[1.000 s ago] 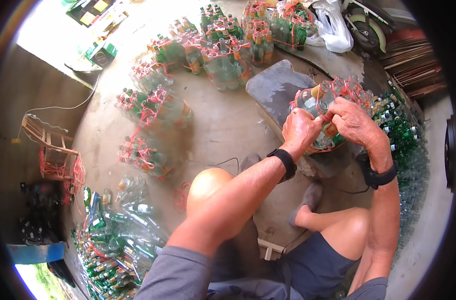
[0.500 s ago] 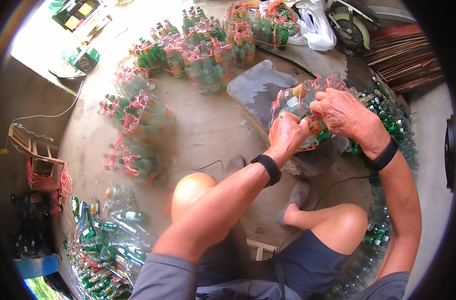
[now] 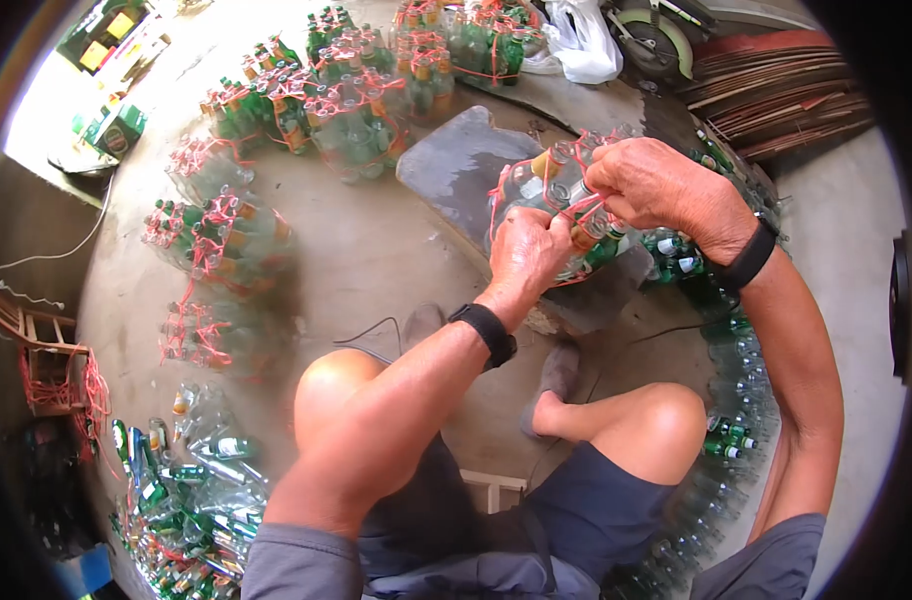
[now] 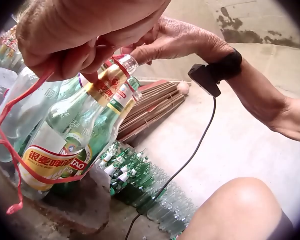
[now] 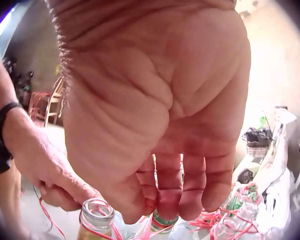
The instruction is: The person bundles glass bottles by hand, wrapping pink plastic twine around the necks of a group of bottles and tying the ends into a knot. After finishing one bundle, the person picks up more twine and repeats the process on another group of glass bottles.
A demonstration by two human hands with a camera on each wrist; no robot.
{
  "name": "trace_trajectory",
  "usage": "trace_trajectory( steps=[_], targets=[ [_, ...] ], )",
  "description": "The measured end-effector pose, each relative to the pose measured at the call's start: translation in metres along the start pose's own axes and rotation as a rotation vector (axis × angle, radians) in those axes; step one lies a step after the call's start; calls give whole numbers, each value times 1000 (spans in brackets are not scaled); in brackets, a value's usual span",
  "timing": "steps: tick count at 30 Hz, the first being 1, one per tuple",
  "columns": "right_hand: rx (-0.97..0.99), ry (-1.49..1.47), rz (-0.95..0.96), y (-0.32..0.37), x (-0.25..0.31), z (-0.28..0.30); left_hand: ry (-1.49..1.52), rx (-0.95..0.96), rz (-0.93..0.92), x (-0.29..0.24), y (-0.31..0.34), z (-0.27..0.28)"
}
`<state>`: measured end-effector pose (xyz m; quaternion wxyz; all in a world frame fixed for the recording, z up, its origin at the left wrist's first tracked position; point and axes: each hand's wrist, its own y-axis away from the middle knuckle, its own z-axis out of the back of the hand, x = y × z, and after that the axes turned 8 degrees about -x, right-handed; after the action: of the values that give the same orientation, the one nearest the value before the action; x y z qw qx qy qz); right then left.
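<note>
A bundle of clear and green glass beer bottles (image 3: 528, 188), bound with red plastic twine (image 4: 27, 93), stands before me on a low, flat-topped block (image 3: 441, 165). My left hand (image 3: 524, 250) is at the near side of the bundle, fingers curled round the twine; a loose tail hangs down past a bottle with a gold and red label (image 4: 52, 161). Over the bottle necks, my right hand (image 3: 661, 185) pinches the twine between thumb and fingers. A clear bottle mouth (image 5: 97, 210) shows close beside its thumb. Strands stretch between both hands.
Several tied bottle bundles (image 3: 356, 135) stand on the floor ahead and left. Loose bottles (image 3: 196, 490) are heaped at lower left, and more bottles (image 3: 701, 500) line the right wall. A wooden chair frame (image 3: 36, 335) holds red twine. Slats (image 3: 776, 90) lie at back right.
The head view has swung to the right, so the scene sits further left. My right hand has drawn up and away from my left, and twine now stretches between them.
</note>
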<state>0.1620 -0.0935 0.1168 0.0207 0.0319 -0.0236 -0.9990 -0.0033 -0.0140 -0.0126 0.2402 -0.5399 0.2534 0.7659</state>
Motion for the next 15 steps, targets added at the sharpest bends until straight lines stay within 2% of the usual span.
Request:
trace_trajectory(
  steps=[1, 5, 6, 8, 11, 15],
  targets=[
    [7, 6, -3, -1, -2, 1, -28, 24, 25, -2, -1, 2],
    [-69, -340, -108, 5, -10, 1, 27, 25, 37, -6, 2, 3],
    [-64, -339, -109, 6, -9, -1, 31, 27, 40, -5, 1, 1],
    [-112, -564, -261, 9, -3, -3, 15, 20, 51, -3, -1, -1],
    [-56, -730, -331, 13, -2, -7, -6, 30, 45, -3, -2, -2],
    [-117, -721, -250, 18, -6, -12, -10, 34, 47, -9, 3, -2]
  ],
)
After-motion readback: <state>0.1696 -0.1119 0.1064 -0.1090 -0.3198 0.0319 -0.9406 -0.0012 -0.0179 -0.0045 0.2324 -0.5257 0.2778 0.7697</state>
